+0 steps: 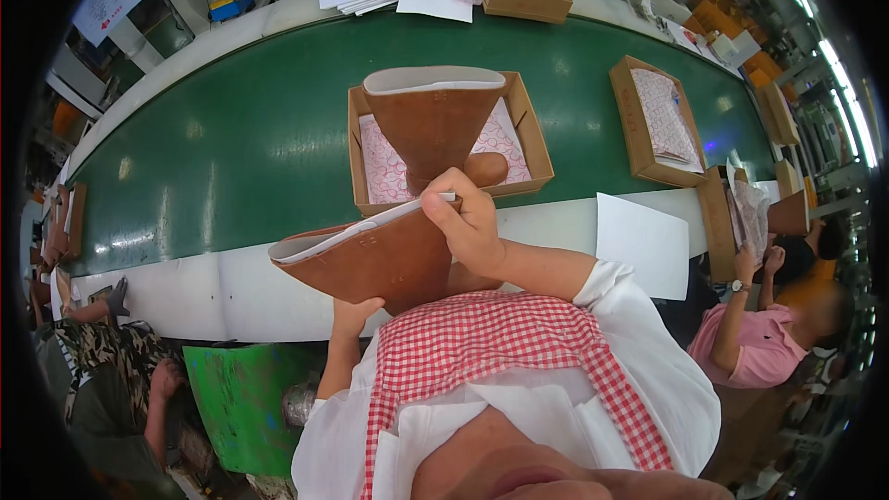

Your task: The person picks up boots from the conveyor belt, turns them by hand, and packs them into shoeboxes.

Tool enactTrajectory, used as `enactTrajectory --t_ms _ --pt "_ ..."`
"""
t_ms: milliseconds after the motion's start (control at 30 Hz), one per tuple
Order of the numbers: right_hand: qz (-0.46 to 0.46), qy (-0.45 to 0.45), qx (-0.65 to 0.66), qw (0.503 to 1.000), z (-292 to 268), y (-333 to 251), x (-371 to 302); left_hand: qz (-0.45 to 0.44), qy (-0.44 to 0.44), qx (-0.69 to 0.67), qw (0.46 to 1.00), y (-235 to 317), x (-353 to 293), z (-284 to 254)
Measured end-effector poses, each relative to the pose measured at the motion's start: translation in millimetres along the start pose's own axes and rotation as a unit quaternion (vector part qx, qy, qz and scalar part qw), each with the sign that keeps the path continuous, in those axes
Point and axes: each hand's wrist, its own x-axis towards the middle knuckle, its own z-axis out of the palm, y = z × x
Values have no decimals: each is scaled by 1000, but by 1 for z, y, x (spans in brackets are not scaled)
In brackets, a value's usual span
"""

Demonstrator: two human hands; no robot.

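Observation:
Against my checked apron I hold a brown boot (380,264), tilted, its wide top facing up and left with white lining or a white sheet showing inside. My left hand (356,315) grips the shaft from below, its thumb showing and its other fingers hidden. My right hand (468,222) is closed at the upper right end of the rim, thumb and fingers pinching the edge where a bit of white shows. Just beyond, a second brown boot (433,125) stands in an open cardboard box (535,143) lined with pink-patterned tissue paper (378,162).
The green conveyor belt (250,130) runs across in front. Another open box (639,143) with patterned paper sits on it at right. A white sheet (642,245) lies on the near ledge. Co-workers' hands work at the far side and at right. A green bin (245,398) stands at lower left.

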Motion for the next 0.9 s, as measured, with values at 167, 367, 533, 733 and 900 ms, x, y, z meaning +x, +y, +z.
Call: enactTrajectory --t_ms 167,367,533,733,900 --pt "-8 -53 -1 999 -7 14 -3 -31 26 -58 997 3 -5 17" --pt "-32 75 -42 996 -42 21 6 75 135 -86 984 39 -5 -37" --pt "21 231 -76 970 -95 59 24 207 224 -87 948 110 -4 -121" --pt "169 126 -107 972 -108 104 42 293 274 -74 913 160 90 -126" --pt "206 91 -19 974 -103 111 51 295 168 -72 938 175 197 -57"
